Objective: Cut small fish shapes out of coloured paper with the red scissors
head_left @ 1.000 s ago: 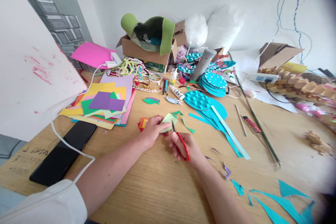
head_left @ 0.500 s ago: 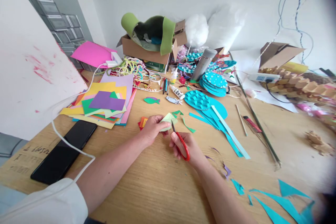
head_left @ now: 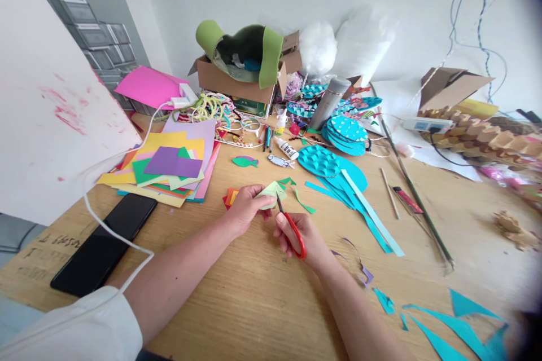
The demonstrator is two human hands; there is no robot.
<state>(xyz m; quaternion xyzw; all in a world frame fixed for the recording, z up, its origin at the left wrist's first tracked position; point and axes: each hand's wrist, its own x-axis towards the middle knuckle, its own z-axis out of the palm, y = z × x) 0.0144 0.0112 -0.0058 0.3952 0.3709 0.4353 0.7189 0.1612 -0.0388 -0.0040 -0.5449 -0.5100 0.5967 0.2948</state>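
Note:
My left hand point(head_left: 249, 207) pinches a small piece of pale green paper point(head_left: 268, 194) between thumb and fingers. Red-handled scissors point(head_left: 297, 232) are gripped in my right hand point(head_left: 302, 237), and their blades meet the paper's right side. Faint drawn lines seem to show on the paper. Beside it on the table lie curled green paper scraps point(head_left: 302, 198). Orange and red paper pieces point(head_left: 231, 196) lie partly hidden behind my left hand. Farther back rest a green-and-purple paper fish point(head_left: 244, 161) and a white fish-shaped cutout point(head_left: 280, 162).
Coloured paper sheets point(head_left: 169, 163) are stacked at left, near a black phone point(head_left: 105, 242) crossed by a white cable point(head_left: 139, 249). Turquoise paper ovals and strips point(head_left: 355, 180), a glue bottle point(head_left: 286, 148) and a grey spray can point(head_left: 329, 104) stand or lie behind. Turquoise offcuts point(head_left: 453, 324) lie front right.

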